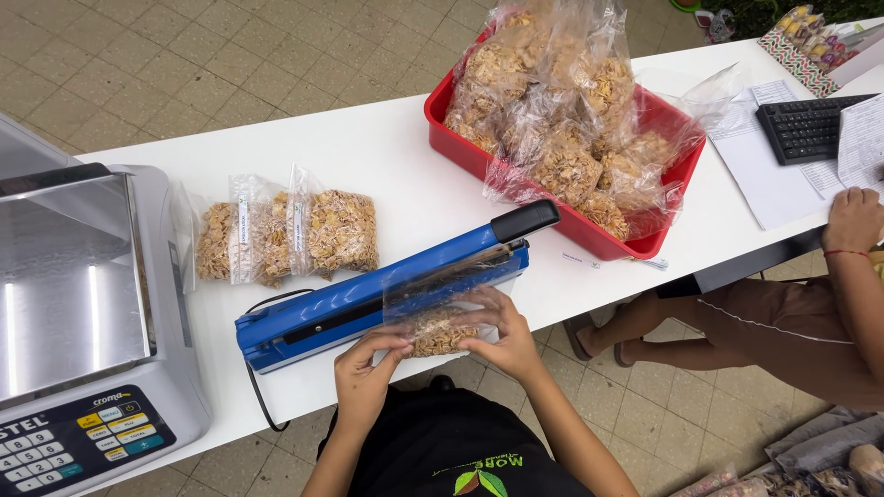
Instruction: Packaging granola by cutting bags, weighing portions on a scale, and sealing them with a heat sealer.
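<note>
From the head view I see my left hand (368,364) and my right hand (505,336) both pinching a small clear plastic bag of pale brown flakes (440,329), fingers closed on its lower corners, one hand at each side. The bag lies at the near edge of the white desk (387,152), and its open top is laid across the long blue bar-shaped heat sealer (368,294), under the raised arm with the black handle (523,221). Just behind the sealer, toward its left end, lies a short row of filled clear bags of the same flakes (290,235), touching one another. Left of the sealer stands a grey electronic scale with a steel pan and a keypad (78,313). Behind the sealer's right end sits a red plastic tub (645,244) heaped with more flake bags. Well to the right of the sealer, another person's hand (854,219) rests at the desk edge, near a black keyboard (806,124) and printed sheets (769,184).
</note>
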